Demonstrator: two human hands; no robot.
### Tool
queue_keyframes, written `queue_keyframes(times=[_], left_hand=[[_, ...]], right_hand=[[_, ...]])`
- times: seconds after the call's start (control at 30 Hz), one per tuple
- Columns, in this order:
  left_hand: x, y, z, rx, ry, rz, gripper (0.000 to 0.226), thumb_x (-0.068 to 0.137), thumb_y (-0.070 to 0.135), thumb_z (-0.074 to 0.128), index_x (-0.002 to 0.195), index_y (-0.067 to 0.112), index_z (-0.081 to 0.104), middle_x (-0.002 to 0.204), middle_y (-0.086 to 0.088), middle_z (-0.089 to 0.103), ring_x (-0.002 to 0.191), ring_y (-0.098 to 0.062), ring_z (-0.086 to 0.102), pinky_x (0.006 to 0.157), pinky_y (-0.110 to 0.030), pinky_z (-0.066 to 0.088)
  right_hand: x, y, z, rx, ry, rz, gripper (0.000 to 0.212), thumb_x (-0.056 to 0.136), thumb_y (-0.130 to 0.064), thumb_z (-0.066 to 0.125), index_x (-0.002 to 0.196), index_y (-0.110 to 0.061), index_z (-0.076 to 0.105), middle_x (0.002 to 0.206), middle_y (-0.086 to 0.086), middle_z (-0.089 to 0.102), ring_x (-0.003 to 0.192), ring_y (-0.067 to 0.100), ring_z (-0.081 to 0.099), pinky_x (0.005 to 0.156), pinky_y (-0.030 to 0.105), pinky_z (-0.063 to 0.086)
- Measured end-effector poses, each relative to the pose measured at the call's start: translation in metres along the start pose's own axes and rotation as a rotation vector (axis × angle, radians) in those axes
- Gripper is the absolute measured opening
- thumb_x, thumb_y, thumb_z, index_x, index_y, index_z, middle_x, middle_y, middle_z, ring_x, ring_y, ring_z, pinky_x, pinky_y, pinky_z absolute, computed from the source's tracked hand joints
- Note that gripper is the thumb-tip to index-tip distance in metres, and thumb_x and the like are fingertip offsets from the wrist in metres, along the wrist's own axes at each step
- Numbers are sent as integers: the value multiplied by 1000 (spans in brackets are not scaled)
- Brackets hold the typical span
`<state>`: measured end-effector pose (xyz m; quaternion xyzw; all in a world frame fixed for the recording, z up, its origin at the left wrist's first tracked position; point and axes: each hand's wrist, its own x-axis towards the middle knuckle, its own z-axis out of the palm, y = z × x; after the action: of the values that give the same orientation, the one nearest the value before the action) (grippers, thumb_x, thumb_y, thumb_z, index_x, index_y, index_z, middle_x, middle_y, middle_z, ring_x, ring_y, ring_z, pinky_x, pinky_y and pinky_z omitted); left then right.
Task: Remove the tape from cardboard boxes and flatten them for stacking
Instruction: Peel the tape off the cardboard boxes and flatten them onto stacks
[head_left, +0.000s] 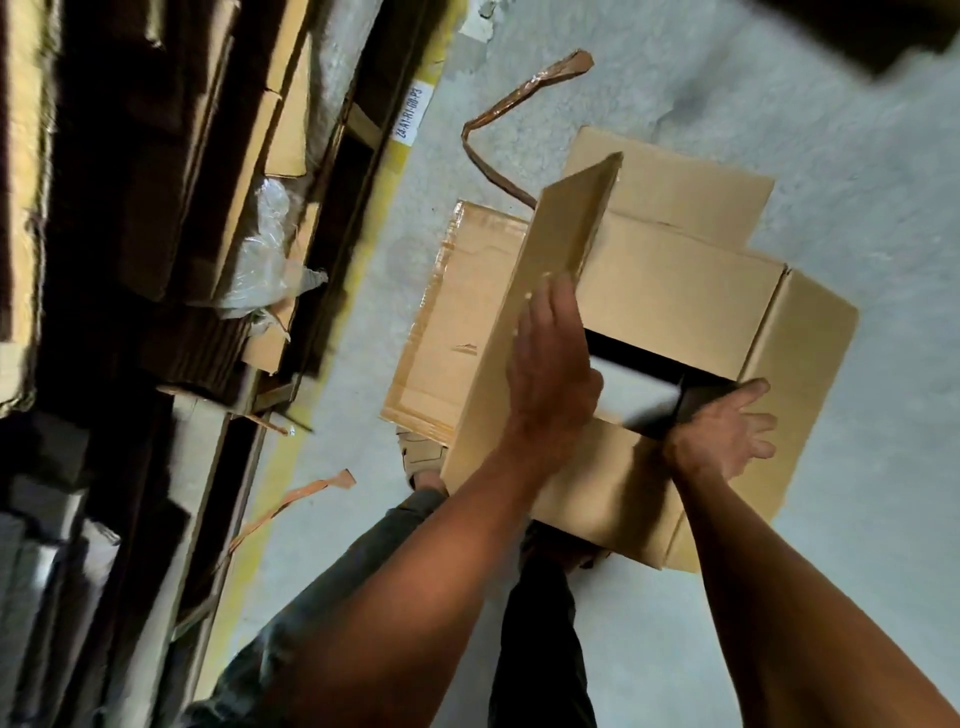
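Step in hand, judged: flattening; open cardboard box (675, 322) held above the concrete floor (857, 182), both ends apparently open, dark hollow visible through the middle; no tape seen across its seams, so the tape step read as done for this box. Left hand (550, 374) laid flat against the left flap (545, 270), fingers straight, pressing and not gripping; flap standing upright, edge-on to the camera. Right hand (727, 436) at the near right rim of the opening, fingers loosely spread and released; thumb side hidden behind the rim, so contact with the card uncertain; motion blur just left of it, nothing held that can be made out.

Second box (457, 322) lying flat on the floor under and left of the held one, clear tape still glinting along its left edge; shoe (421, 457) poking out beneath it. Stripped brown tape strip (519, 98) curled on the floor beyond, far side; another tape strip (291, 499) near left by the yellow floor line (400, 156). Shelving (156, 260) at far left with stored cardboard and a crumpled plastic bag (260, 260).

Next move, judged: push opposite corners together so the tube collapses along its creases; flaps kept in line with the walls; then set down on the flat box. Risk: flap buckling across instead of along the fold.
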<state>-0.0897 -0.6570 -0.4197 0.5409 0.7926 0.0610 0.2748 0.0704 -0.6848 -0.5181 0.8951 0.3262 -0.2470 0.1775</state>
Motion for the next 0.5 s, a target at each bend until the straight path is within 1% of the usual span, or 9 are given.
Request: queue_keyframes(times=[0.07,0.1,0.13,0.2,0.27,0.33,0.37,0.43,0.5], left_hand=[[7,-9,-12,324,323,39,64,86,-2,43,145,17,28,151,-13,39,139,-37,38,109,-56,37],[15,-18,-19,467,427,47,57,92,-2,38,146,19,32,152,-16,39,140,-39,37,111,-59,33],[23,-29,-23,591,470,47,55,95,-1,35,146,19,36,153,-18,37,141,-40,36,112,-61,29],[40,-52,-27,766,438,44,48,98,5,40,145,15,42,156,-19,32,144,-38,31,114,-61,27],[51,-80,-17,722,180,-19,55,98,24,48,150,9,34,160,-20,20,148,-37,20,114,-63,24],[59,-107,-2,445,-200,-175,94,91,55,55,156,6,7,163,-17,-3,151,-35,0,115,-63,16],[66,-116,4,261,-340,-269,112,84,65,59,156,7,-3,163,-16,-10,151,-35,-4,116,-61,15],[78,-120,15,110,-494,-357,128,75,65,71,155,7,-11,163,-18,-8,150,-38,0,120,-51,16],[86,-112,22,119,-537,-361,117,80,42,77,155,2,-3,161,-23,10,146,-41,20,118,-43,25]], right_hand=[[-2,1,-1,-42,-14,-25,86,90,4,57,155,-19,6,141,31,30,113,52,42,89,51,47],[-4,2,-1,-61,-14,-34,85,91,5,54,156,-21,5,143,31,28,113,51,42,89,50,48],[-5,2,-1,-71,-14,-37,84,92,6,51,156,-22,4,144,30,27,113,51,42,89,50,48],[-8,2,5,-100,-13,-56,83,92,7,48,156,-22,4,145,31,25,113,49,42,90,49,49],[-10,4,11,-124,-5,-86,81,93,7,45,155,-22,3,147,32,23,113,49,43,91,50,49],[-9,7,17,-135,-2,-110,79,94,7,43,155,-22,2,147,32,23,113,49,43,91,50,50],[-8,7,19,-147,-5,-114,78,94,7,42,155,-21,2,147,32,23,113,49,43,91,51,50],[-7,5,21,-178,-10,-120,75,94,7,41,154,-19,3,149,33,20,116,51,41,92,53,49],[-12,0,15,-221,-2,-155,67,97,4,37,154,-18,9,154,33,13,127,56,32,100,60,41]])
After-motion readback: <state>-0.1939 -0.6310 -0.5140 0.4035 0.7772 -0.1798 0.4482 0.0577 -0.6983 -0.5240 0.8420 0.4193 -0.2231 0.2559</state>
